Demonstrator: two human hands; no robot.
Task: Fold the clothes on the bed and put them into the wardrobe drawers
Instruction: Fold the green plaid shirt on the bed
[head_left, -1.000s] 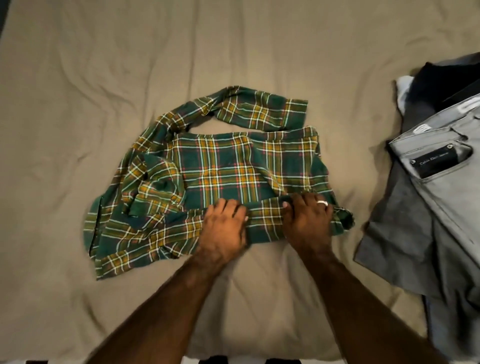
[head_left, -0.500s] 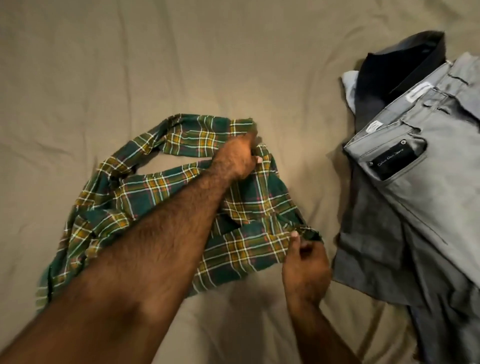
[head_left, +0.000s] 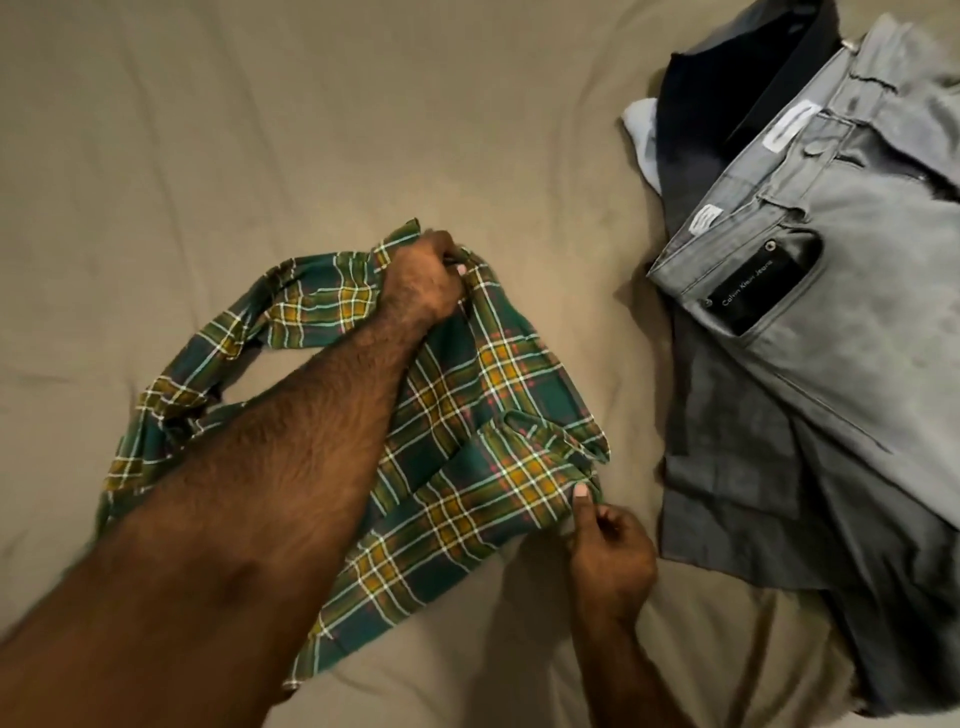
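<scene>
A green and yellow plaid shirt (head_left: 483, 415) lies crumpled on the tan bed sheet (head_left: 260, 130), one sleeve looping off to the left. My left hand (head_left: 421, 283) reaches across it and grips the far edge of the cloth. My right hand (head_left: 608, 556) pinches the near right corner of the shirt between thumb and fingers. My left forearm covers the middle and lower left of the shirt.
To the right lies a pile of clothes: grey jeans (head_left: 852, 270) with a dark label on top, a darker grey garment (head_left: 727, 467) under them, a black item (head_left: 727, 88) and a bit of pale cloth (head_left: 641, 130) behind.
My left hand went from pressing the near edge to gripping the far edge. My right hand shifted to pinch the right corner. The view has swung right and closer.
</scene>
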